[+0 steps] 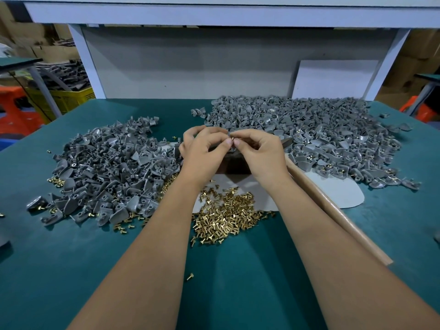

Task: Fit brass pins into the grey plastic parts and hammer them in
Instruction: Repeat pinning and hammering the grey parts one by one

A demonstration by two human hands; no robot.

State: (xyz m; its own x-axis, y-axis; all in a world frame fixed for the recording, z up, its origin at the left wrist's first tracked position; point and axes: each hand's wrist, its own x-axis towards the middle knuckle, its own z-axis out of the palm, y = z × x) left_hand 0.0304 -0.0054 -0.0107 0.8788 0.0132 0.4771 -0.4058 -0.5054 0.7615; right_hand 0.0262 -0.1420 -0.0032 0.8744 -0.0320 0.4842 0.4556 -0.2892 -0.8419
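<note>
Nearest the camera, a single stray brass pin (191, 276) lying alone on the green bench mat (71, 270), between two bare forearms reaching forward. Beyond it, a loose heap of brass pins (226, 215) spread partly over the mat and partly over a pale sheet (342, 191). To the right, a long brown wooden handle (333, 210) running diagonally up toward the hands, its head hidden behind them.

Mid-bench, left hand (202, 148) and right hand (258, 151) brought together above a dark block (234, 165), fingertips touching. Pinched between the right thumb and forefinger, one brass pin (232, 139), held at a small grey plastic part (229, 134) gripped in the curled fingers of the left hand; most of that part hidden by the fingers, so seating of the pin impossible to tell.

Left of the hands, a pile of grey plastic parts (107, 167) with stray pins scattered at its near edge. Right and behind, a larger pile (309, 129), many pieces showing brass.

Farther back, a grey back panel (190, 67) under a white shelf (214, 13). Off to the left, a yellow crate (69, 96) and an orange stool (14, 108); cardboard boxes (419, 46) at far right.
</note>
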